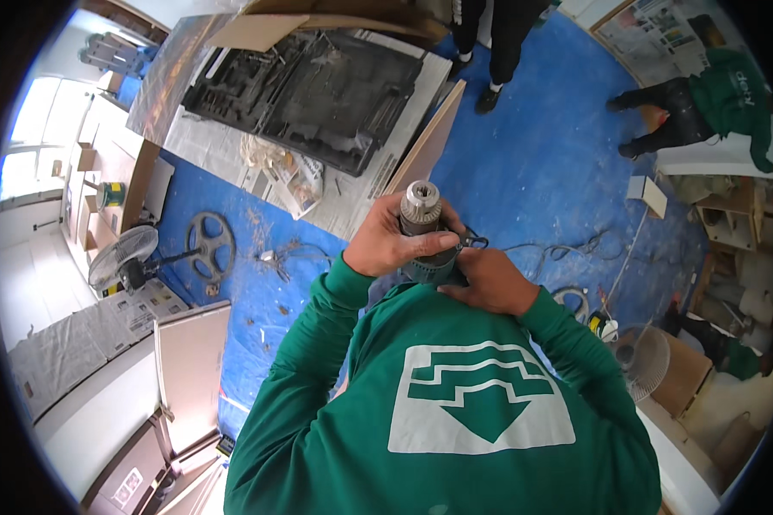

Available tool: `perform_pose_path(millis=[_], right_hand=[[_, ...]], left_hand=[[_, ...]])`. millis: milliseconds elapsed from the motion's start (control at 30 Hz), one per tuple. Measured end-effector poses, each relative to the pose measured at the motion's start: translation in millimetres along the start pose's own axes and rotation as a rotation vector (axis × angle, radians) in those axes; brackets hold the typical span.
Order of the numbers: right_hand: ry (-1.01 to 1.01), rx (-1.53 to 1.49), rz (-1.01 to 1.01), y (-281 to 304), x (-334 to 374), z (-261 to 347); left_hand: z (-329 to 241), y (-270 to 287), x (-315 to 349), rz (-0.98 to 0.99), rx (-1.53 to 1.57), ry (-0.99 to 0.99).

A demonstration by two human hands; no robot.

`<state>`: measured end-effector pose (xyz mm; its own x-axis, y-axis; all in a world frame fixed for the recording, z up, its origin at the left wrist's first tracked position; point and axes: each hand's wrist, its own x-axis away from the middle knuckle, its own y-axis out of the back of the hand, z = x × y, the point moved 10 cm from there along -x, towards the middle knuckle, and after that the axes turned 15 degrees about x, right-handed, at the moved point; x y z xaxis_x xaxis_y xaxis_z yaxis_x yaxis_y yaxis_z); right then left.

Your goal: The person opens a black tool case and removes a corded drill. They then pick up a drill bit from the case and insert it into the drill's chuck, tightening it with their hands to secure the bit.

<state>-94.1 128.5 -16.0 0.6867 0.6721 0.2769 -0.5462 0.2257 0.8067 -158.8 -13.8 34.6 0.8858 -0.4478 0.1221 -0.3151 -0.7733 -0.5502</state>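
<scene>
A corded-looking power drill (pixel 422 225) with a silver keyed chuck and a teal body is held close to my chest, its chuck tilted up and away from me. My left hand (pixel 385 243) wraps around the front of the drill just below the chuck, thumb across it. Around the rear of the body, my right hand (pixel 496 281) is closed, hiding most of the handle. A small dark loop sticks out beside the right fingers; I cannot tell what it is. No bit shows in the chuck.
Ahead, an open black tool case (pixel 343 99) lies on a paper-covered table (pixel 202 142), beside a clear bag (pixel 305 190). Cables (pixel 567 249) trail over the blue floor covering (pixel 532 154). Fans (pixel 124 257) stand either side. One person (pixel 498 43) stands ahead; another (pixel 717 107) bends at right.
</scene>
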Motion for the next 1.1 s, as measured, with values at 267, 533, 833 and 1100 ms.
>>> perform_pose_path(millis=[267, 533, 833, 1100], right_hand=[[-0.217, -0.497, -0.446, 103, 45, -92], [-0.015, -0.701, -0.631, 245, 36, -72], [0.13, -1.02, -0.44, 263, 23, -76], [0.203, -1.02, -0.69, 259, 26, -49]], left_hand=[[16, -33, -6, -0.272, -0.078, -0.06], [14, -81, -38, -0.428, 0.032, 0.008], [28, -133, -49, -0.307, 0.195, -0.048], [4, -157, -50, -0.12, 0.114, -0.12]])
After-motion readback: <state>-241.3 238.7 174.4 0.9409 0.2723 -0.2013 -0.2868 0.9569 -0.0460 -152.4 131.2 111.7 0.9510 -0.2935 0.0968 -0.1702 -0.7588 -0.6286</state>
